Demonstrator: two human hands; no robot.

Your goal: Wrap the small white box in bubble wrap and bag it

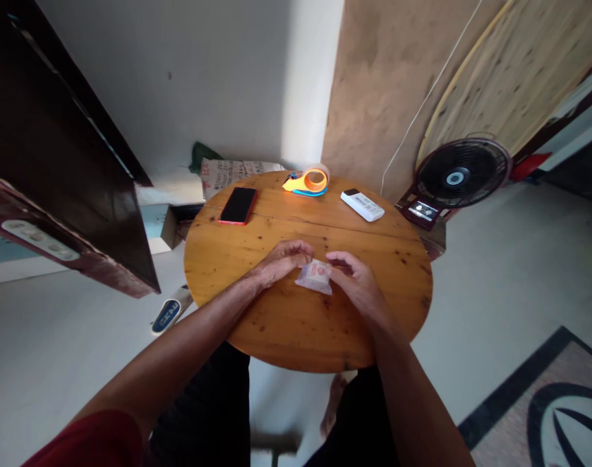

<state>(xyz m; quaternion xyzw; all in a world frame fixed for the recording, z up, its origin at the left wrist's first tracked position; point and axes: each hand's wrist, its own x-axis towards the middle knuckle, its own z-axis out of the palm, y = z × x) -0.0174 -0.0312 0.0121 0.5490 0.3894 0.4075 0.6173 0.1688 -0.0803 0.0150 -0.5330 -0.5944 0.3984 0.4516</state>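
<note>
A small translucent plastic packet [315, 277] with reddish print is in front of me, over the middle of the round table. My left hand [288, 258] pinches its upper left corner between thumb and fingers. On the other side, my right hand [351, 271] has its thumb against the packet's right edge, with the fingers curled above. The packet's lower edge hangs free toward me. What is inside it I cannot make out.
On the wooden table [286, 337] lie a phone with a red edge [238, 205], an orange tape dispenser [308, 181] and a white box-shaped device [362, 205]. A fan [454, 178] stands to the right. Dark furniture [57, 149] is on the left, a slipper [166, 316] on the floor.
</note>
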